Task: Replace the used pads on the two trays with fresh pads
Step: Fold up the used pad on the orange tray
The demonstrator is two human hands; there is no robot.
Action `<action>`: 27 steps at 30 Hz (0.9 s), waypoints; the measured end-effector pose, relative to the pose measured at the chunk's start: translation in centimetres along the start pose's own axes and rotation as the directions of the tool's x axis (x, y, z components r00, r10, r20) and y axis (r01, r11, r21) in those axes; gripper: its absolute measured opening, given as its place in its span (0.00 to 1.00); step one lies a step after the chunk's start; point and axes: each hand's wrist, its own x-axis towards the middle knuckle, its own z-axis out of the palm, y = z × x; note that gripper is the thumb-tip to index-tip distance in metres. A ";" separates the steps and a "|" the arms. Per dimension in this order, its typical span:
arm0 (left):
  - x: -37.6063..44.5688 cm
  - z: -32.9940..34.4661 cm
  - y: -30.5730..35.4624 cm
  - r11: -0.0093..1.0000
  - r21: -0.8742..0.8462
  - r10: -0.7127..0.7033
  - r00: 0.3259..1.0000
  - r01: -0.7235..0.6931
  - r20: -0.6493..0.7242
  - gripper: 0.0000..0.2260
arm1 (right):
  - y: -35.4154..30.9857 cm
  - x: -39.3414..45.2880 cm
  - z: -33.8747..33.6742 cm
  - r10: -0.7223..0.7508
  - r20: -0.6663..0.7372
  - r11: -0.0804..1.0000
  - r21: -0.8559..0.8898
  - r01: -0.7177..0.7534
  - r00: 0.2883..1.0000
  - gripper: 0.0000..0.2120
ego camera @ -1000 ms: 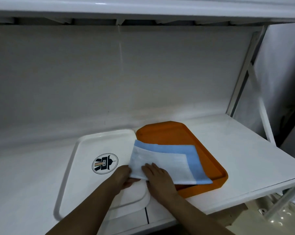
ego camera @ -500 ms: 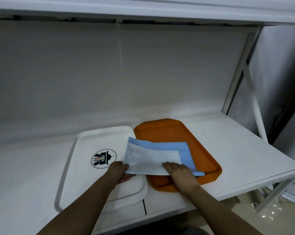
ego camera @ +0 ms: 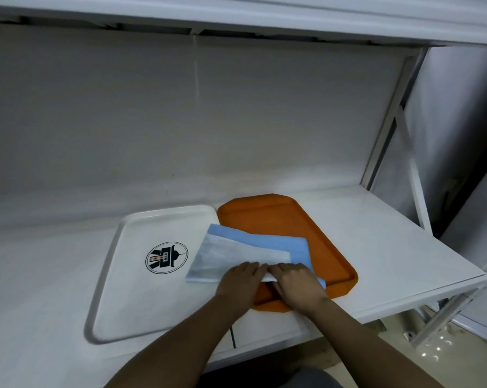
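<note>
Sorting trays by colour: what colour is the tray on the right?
Orange, clear in the head view: the right tray, partly under the pad.

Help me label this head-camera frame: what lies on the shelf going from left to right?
White tray with its round logo → blue-and-white pad, lying across both trays, gripped by the left hand and then the right hand → orange tray → bare white shelf.
</note>
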 end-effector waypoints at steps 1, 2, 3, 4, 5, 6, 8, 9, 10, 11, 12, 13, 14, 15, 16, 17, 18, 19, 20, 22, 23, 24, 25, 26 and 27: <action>0.4 -0.2 0.4 1.000 0.016 -0.012 1.000 0.012 -0.009 0.24 | 0.2 -0.1 -0.1 -0.019 0.000 0.999 -0.026 0.019 1.000 0.06; 0.5 -0.4 0.3 0.999 0.045 -0.012 1.000 0.012 -0.002 0.23 | 0.6 -0.2 -0.2 -0.041 0.003 0.998 -0.048 0.041 0.999 0.07; 0.3 -0.5 -0.2 0.997 0.077 -0.002 1.000 0.001 0.007 0.22 | 1.0 -0.4 -0.2 -0.064 0.009 0.995 -0.073 0.064 0.998 0.10; 0.0 -0.6 -1.0 0.993 0.119 0.029 0.999 -0.025 -0.035 0.23 | 1.4 -0.6 -0.2 -0.081 0.017 0.992 -0.100 0.082 0.997 0.13; -0.4 -0.5 -2.1 0.990 0.132 0.068 0.993 -0.055 -0.097 0.24 | 1.7 -0.9 -0.4 -0.095 0.021 0.987 -0.128 0.097 0.995 0.14; -0.9 -0.2 -3.2 0.985 0.159 0.091 0.989 -0.071 -0.118 0.26 | 2.0 -1.2 -0.5 -0.109 0.019 0.983 -0.145 0.110 0.994 0.16; -1.6 1.0 -5.2 0.984 0.169 0.082 0.984 -0.055 -0.159 0.25 | 2.4 -1.7 -0.7 -0.128 0.009 0.981 -0.145 0.128 0.992 0.18; -1.7 1.4 -5.9 0.988 0.153 0.054 0.985 -0.029 -0.163 0.24 | 2.5 -2.0 -0.8 -0.134 0.009 0.980 -0.147 0.134 0.991 0.20; -1.9 1.5 -6.3 0.987 0.158 0.037 0.987 -0.012 -0.155 0.24 | 2.6 -2.4 -0.9 -0.140 0.012 0.978 -0.154 0.140 0.990 0.21; -2.1 1.3 -6.6 0.985 0.171 0.039 0.987 -0.012 -0.158 0.25 | 2.7 -2.7 -0.9 -0.144 0.018 0.976 -0.164 0.145 0.989 0.23; -2.3 1.4 -6.9 0.984 0.176 0.044 0.985 -0.014 -0.168 0.26 | 2.9 -3.0 -1.0 -0.143 0.028 0.974 -0.175 0.146 0.989 0.25; -2.4 1.5 -7.2 0.984 0.175 0.052 0.983 -0.020 -0.178 0.30 | 3.1 -3.3 -1.0 -0.139 0.043 0.972 -0.184 0.144 0.989 0.28; -2.6 1.5 -7.4 0.986 0.164 0.069 0.982 -0.039 -0.178 0.33 | 3.5 -3.6 -1.1 -0.130 0.062 0.972 -0.191 0.140 0.989 0.30; -2.8 1.5 -7.7 0.988 0.148 0.075 0.980 -0.048 -0.184 0.35 | 3.9 -3.9 -1.1 -0.127 0.083 0.971 -0.195 0.141 0.988 0.32; -3.1 1.5 -7.9 0.989 0.139 0.077 0.977 -0.050 -0.200 0.37 | 4.3 -4.3 -1.0 -0.123 0.102 0.970 -0.200 0.141 0.987 0.33; -3.3 1.5 -8.1 0.988 0.146 0.077 0.975 -0.047 -0.209 0.37 | 4.5 -4.6 -1.1 -0.116 0.118 0.968 -0.210 0.139 0.986 0.34; -3.6 1.6 -8.1 0.986 0.157 0.078 0.975 -0.046 -0.210 0.36 | 4.6 -4.8 -1.2 -0.107 0.127 0.968 -0.214 0.133 0.986 0.34; -3.8 1.6 -8.2 0.985 0.169 0.078 0.976 -0.043 -0.202 0.35 | 4.8 -4.9 -1.2 -0.100 0.124 0.969 -0.215 0.125 0.987 0.34; -4.0 1.8 -8.2 0.982 0.183 0.076 0.977 -0.039 -0.201 0.33 | 4.8 -5.0 -1.2 -0.091 0.116 0.971 -0.212 0.114 0.989 0.34; -4.1 2.1 -8.1 0.979 0.203 0.070 0.978 -0.030 -0.194 0.32 | 4.7 -5.3 -1.1 -0.079 0.114 0.972 -0.212 0.102 0.990 0.34; -4.1 2.3 -8.1 0.978 0.208 0.073 0.978 -0.031 -0.196 0.32 | 4.7 -5.3 -1.2 -0.088 0.115 0.969 -0.220 0.112 0.989 0.33; -4.1 2.5 -8.1 0.977 0.210 0.079 0.975 -0.035 -0.206 0.32 | 4.8 -5.5 -1.3 -0.101 0.111 0.967 -0.224 0.124 0.989 0.33; -4.1 2.5 -8.1 0.977 0.209 0.083 0.974 -0.038 -0.210 0.32 | 4.8 -5.7 -1.4 -0.110 0.109 0.965 -0.228 0.132 0.988 0.32; -4.0 2.5 -8.2 0.977 0.209 0.090 0.972 -0.044 -0.216 0.32 | 4.9 -5.9 -1.6 -0.110 0.116 0.965 -0.226 0.134 0.987 0.30; -4.0 2.6 -8.3 0.976 0.213 0.099 0.970 -0.050 -0.224 0.33 | 5.1 -6.1 -1.8 -0.104 0.134 0.968 -0.215 0.131 0.986 0.28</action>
